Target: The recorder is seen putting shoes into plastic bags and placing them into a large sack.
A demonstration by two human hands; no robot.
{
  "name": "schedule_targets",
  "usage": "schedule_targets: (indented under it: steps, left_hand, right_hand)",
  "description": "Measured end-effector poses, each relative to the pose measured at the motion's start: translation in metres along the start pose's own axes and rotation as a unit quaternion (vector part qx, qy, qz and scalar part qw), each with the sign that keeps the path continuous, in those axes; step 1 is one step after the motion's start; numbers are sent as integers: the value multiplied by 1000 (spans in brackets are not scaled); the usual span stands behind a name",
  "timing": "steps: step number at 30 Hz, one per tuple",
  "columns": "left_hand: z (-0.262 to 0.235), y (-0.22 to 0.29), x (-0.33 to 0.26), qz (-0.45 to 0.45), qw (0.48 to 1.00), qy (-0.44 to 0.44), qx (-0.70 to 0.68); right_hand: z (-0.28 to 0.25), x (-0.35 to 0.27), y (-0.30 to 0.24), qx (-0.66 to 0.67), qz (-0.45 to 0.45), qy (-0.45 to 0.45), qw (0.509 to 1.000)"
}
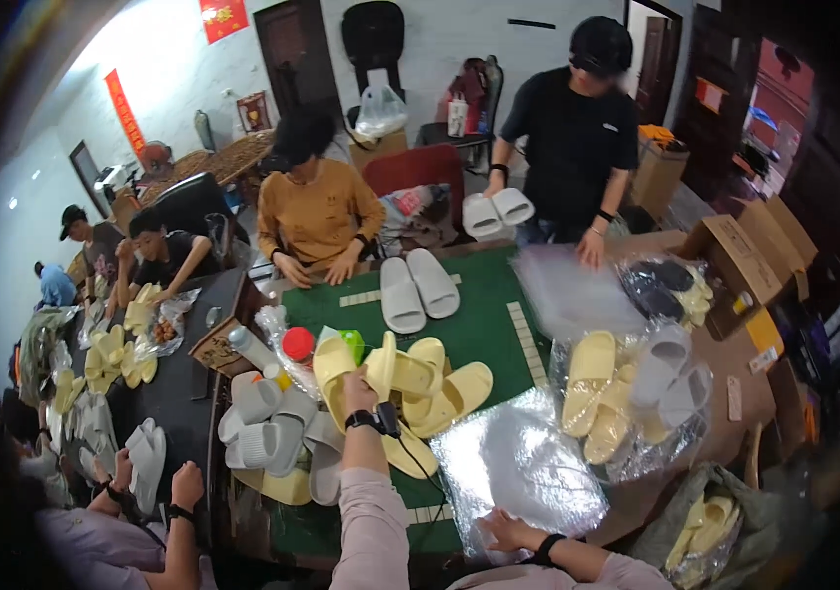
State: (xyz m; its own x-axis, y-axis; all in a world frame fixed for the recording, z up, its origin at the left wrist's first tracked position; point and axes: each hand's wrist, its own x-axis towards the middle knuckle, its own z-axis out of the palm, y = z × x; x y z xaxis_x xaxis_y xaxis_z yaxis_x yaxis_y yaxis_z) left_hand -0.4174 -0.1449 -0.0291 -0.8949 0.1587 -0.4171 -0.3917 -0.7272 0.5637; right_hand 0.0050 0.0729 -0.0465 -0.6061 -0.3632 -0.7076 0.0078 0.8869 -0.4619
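Note:
My left hand (359, 392) is closed round a pair of yellow slippers (332, 362) above the green table mat. My right hand (508, 531) lies with its fingers apart on the near edge of a shiny clear plastic bag (528, 447). More yellow slippers (461, 397) lie just right of the held pair. To the left of my forearm is a heap of grey slippers (287, 433), with a yellow one partly under it. Farther back, a pair of light grey slippers (420, 288) rests side by side on the green mat (484, 320).
Bagged yellow and grey slippers (605, 393) lie at the right, behind them a stack of clear bags (572, 290) and an open carton (754, 251). Across the table one person (577, 147) holds white slippers; another (317, 211) sits. A red-lidded jar (298, 344) stands left of centre.

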Motion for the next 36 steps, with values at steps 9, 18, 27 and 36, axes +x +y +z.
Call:
schedule_targets:
  steps: [9,18,27,36]
  left_hand:
    - [-1,-19,-63,237,872,-13,428]
    - [119,-41,-242,-34,970,-161,-180]
    - [130,-143,-331,-124,969,-110,-181]
    - [161,-249,-367,-75,967,47,-241]
  right_hand:
    - [5,16,6,-7,-13,-59,998]
    - [31,42,48,-108,-67,-24,992]
    - [16,28,45,34,-241,-6,970]
    - [41,-82,52,77,-250,-60,963]
